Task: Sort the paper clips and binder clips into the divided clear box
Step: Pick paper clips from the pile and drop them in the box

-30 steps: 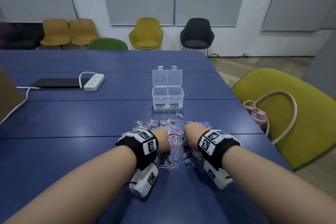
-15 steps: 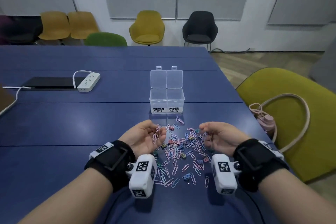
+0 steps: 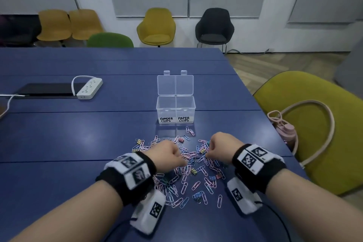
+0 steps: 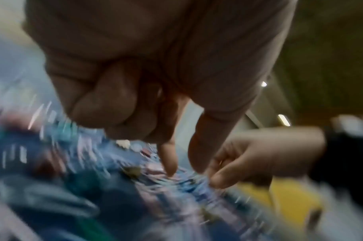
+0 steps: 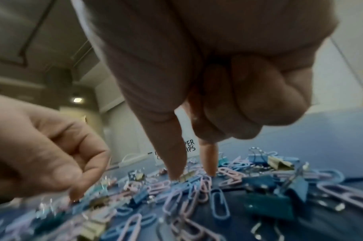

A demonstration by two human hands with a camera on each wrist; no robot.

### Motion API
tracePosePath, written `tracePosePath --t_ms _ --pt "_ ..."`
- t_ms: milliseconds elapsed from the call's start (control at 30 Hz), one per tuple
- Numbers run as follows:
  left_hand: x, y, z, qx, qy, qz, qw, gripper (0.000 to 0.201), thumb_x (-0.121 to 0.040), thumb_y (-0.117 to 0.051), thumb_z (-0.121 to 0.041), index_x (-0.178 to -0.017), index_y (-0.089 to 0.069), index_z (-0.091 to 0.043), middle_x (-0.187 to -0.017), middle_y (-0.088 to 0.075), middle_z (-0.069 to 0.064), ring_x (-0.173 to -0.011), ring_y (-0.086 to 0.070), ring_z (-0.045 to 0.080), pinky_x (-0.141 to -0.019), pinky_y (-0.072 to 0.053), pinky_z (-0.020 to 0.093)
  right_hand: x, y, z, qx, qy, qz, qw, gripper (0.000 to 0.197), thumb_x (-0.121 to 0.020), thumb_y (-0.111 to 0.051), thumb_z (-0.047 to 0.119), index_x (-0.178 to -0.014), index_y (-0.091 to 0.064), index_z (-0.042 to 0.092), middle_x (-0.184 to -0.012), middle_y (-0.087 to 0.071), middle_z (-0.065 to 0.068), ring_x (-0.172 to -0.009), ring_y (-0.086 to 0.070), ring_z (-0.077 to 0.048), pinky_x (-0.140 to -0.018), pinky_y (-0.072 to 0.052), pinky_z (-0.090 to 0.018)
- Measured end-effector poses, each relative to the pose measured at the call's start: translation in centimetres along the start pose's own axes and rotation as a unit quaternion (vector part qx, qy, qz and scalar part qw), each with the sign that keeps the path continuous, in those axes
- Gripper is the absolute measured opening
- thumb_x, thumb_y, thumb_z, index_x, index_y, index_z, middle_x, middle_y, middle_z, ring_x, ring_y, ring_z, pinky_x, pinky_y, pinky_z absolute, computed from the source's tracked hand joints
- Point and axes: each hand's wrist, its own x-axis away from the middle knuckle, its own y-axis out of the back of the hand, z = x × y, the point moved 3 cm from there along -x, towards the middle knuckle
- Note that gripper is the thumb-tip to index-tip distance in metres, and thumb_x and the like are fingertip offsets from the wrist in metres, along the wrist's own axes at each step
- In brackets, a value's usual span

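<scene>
A loose pile of pink and blue paper clips (image 3: 188,179) mixed with small binder clips lies on the blue table in front of the clear divided box (image 3: 167,112). The box stands with its lid up. Its left half is labelled BINDER CLIPS and its right half PAPER CLIPS, and both halves look empty. My left hand (image 3: 184,162) is palm down over the pile's left side. In the blurred left wrist view its thumb and forefinger (image 4: 170,169) point down onto the clips with a gap between them. My right hand (image 5: 193,175) has thumb and forefinger down either side of a gold binder clip (image 5: 185,178), other fingers curled.
A white power strip (image 3: 89,88) and a flat black device (image 3: 45,89) lie at the far left of the table. A yellow-green chair (image 3: 314,143) beside the table's right edge carries a pink bottle (image 3: 286,133) with a strap. More chairs line the back wall.
Half a second ago both hands were palm up and spread apart over the pile. They have turned palm down and come closer together, fingertips now on the clips.
</scene>
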Motion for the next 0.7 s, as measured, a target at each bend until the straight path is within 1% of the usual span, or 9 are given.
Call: tracePosePath --t_ms 100,200,267,367,433,533,600,667,700 --pt "-0.5 -0.6 -0.5 -0.188 -0.010 -0.036 0.982 0.023 -0.085 -0.062 -0.029 -0.067 -0.054 -0.017 -0.064 -0.053 -0.002 -0.063 -0.054 0.016 -0.056 -0.047 0.024 -0.3 -0.8 0.7 0.084 -0.011 0.016 0.996 0.033 -0.085 -0.060 0.017 -0.059 -0.040 0.012 -0.059 -0.046 -0.002 -0.066 -0.052 -0.026 -0.053 -0.038 -0.024" --pt "-1.1 -1.1 -0.9 -0.220 -0.010 -0.020 0.975 0.012 -0.086 -0.059 -0.021 -0.078 -0.064 -0.013 -0.064 -0.053 0.000 -0.064 -0.053 0.019 -0.053 -0.044 0.023 -0.3 -1.4 1.5 0.083 -0.009 0.017 0.996 0.030 -0.088 -0.052 0.012 -0.061 -0.038 0.014 -0.062 -0.044 -0.002 -0.069 -0.050 -0.028 -0.059 -0.042 -0.028" --pt "-1.5 -1.2 -0.8 -0.221 -0.007 -0.008 0.975 0.012 -0.087 -0.057 -0.017 -0.084 -0.067 -0.010 -0.069 -0.055 0.001 -0.066 -0.054 0.019 -0.051 -0.042 0.022 -0.2 -1.6 1.8 0.078 0.005 0.024 0.997 0.017 -0.087 -0.052 0.010 -0.070 -0.050 0.011 -0.070 -0.053 -0.005 -0.071 -0.051 -0.028 -0.066 -0.047 -0.030" --pt "-1.8 -0.9 -0.5 -0.233 -0.010 -0.002 0.972 0.025 -0.089 -0.054 -0.016 -0.064 -0.051 -0.012 -0.060 -0.045 0.000 -0.055 -0.045 0.015 -0.048 -0.036 0.021 0.4 -1.4 1.7 0.072 0.029 0.024 0.997 0.015 -0.085 -0.054 0.009 -0.092 -0.066 0.005 -0.092 -0.068 -0.012 -0.078 -0.057 -0.027 -0.076 -0.052 -0.032" --pt "-1.7 -0.8 -0.4 -0.229 -0.006 0.004 0.974 0.034 -0.090 -0.051 -0.015 -0.058 -0.040 -0.015 -0.058 -0.040 -0.001 -0.051 -0.039 0.013 -0.048 -0.035 0.022 0.6 -1.0 1.2 0.045 0.042 0.014 0.998 0.008 -0.083 -0.058 0.013 -0.081 -0.066 0.010 -0.089 -0.069 -0.010 -0.083 -0.063 -0.027 -0.075 -0.052 -0.030" --pt "-1.4 -0.5 -0.1 -0.195 -0.006 0.018 0.981 0.034 -0.091 -0.048 -0.017 -0.059 -0.037 -0.016 -0.058 -0.038 -0.001 -0.050 -0.036 0.012 -0.048 -0.033 0.021 0.8 -0.1 -0.1 -0.056 0.046 0.003 0.997 0.023 -0.079 -0.067 0.011 -0.061 -0.056 0.019 -0.074 -0.068 -0.002 -0.067 -0.060 -0.013 -0.060 -0.045 -0.019" --pt "-1.2 0.2 0.3 -0.143 -0.006 0.023 0.989 0.031 -0.091 -0.048 -0.022 -0.061 -0.040 -0.016 -0.059 -0.040 -0.001 -0.050 -0.036 0.014 -0.047 -0.032 0.021 1.3 0.5 -0.8 -0.160 0.049 0.001 0.986 0.018 -0.078 -0.072 0.010 -0.065 -0.060 0.015 -0.060 -0.062 0.004 -0.047 -0.048 -0.001 -0.046 -0.038 -0.012" --pt "-0.9 1.0 0.9 -0.024 -0.008 0.016 1.000 0.027 -0.090 -0.047 -0.022 -0.064 -0.042 -0.016 -0.059 -0.041 0.000 -0.047 -0.036 0.014 -0.044 -0.031 0.021 1.7 0.5 -1.3 -0.313 0.038 0.018 0.949 0.016 -0.082 -0.068 0.007 -0.070 -0.059 0.012 -0.052 -0.049 0.005 -0.036 -0.037 0.000 -0.037 -0.031 -0.013" --pt "-0.7 1.3 1.3 0.084 -0.006 0.012 0.996 0.025 -0.089 -0.047 -0.018 -0.065 -0.044 -0.014 -0.059 -0.041 0.001 -0.046 -0.034 0.014 -0.043 -0.029 0.020 1.9 0.3 -1.3 -0.417 0.029 0.039 0.908 0.019 -0.085 -0.062 0.004 -0.071 -0.054 0.012 -0.053 -0.044 0.004 -0.035 -0.033 -0.003 -0.036 -0.027 -0.016"
